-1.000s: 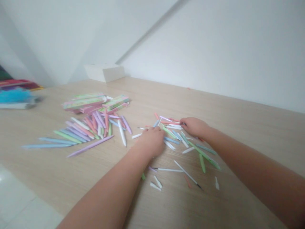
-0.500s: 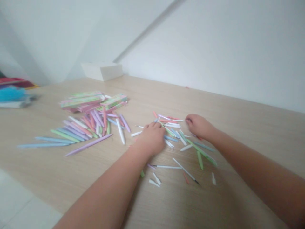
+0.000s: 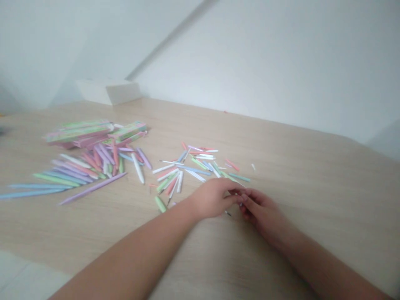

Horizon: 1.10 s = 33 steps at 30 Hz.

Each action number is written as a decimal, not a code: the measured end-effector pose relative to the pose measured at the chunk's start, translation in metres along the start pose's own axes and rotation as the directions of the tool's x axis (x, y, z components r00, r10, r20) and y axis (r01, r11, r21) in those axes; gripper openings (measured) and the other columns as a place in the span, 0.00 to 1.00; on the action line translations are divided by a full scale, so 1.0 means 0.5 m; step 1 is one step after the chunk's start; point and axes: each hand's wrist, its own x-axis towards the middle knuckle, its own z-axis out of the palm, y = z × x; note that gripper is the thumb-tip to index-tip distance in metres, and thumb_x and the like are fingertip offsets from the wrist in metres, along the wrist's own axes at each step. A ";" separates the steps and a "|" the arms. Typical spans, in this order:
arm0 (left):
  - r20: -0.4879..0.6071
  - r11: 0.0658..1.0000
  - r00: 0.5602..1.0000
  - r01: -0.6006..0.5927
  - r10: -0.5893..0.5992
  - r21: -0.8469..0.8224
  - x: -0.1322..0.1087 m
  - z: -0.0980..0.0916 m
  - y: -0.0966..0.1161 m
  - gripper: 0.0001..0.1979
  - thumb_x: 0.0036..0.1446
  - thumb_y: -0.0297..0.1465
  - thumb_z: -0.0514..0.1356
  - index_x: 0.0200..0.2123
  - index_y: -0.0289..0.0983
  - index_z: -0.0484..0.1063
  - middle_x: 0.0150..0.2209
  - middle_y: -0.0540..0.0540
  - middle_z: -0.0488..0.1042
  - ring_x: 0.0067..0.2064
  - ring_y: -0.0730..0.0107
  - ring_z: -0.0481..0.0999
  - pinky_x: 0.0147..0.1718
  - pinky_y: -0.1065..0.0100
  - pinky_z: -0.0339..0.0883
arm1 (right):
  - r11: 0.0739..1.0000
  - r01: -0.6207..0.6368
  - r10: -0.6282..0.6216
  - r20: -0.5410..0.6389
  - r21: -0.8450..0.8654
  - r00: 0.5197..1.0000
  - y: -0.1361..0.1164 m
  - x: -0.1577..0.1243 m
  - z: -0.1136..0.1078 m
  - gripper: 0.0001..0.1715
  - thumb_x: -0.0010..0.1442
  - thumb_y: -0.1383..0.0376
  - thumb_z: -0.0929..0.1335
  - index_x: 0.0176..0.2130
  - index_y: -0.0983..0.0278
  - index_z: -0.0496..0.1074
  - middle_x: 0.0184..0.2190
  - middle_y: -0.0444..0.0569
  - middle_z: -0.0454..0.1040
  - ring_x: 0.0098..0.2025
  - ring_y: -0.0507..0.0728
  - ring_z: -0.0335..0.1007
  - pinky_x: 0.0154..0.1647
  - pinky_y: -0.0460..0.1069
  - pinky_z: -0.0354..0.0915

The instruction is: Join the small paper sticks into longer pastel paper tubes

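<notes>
My left hand (image 3: 215, 198) and my right hand (image 3: 264, 212) meet fingertip to fingertip, low over the table. Both are closed in a pinch. Something small lies between the fingertips, mostly hidden and blurred, so I cannot make out what it is. Just beyond them is a loose spread of pen parts: coloured barrels such as a green pen barrel (image 3: 161, 204), white tubes and thin ink refills (image 3: 196, 175). A dark refill tip (image 3: 228, 213) pokes out beneath my left hand.
To the left lies a fanned heap of pastel pens (image 3: 92, 164), with a long purple pen (image 3: 93, 188) in front. Behind them, pink and green cartons (image 3: 84, 132) are stacked. A white box (image 3: 109, 91) stands against the wall on the wooden table (image 3: 281, 146).
My hands have come together from the scattered parts, moving nearer to me. The parts, with several pieces formerly at the front, are now gathered more to the left. The view has turned right.
</notes>
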 end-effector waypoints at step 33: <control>0.059 0.999 0.997 0.054 -0.054 0.009 -0.003 -0.015 -0.022 0.12 0.63 0.35 0.61 0.47 0.39 0.80 0.36 0.48 0.81 0.36 0.69 0.77 0.37 0.70 0.66 | 0.909 0.351 -0.396 -0.202 -0.225 0.896 -0.008 -0.008 -0.012 0.13 0.56 0.54 0.77 0.35 0.59 0.76 0.34 0.48 0.83 0.26 0.54 0.74 0.27 0.51 0.73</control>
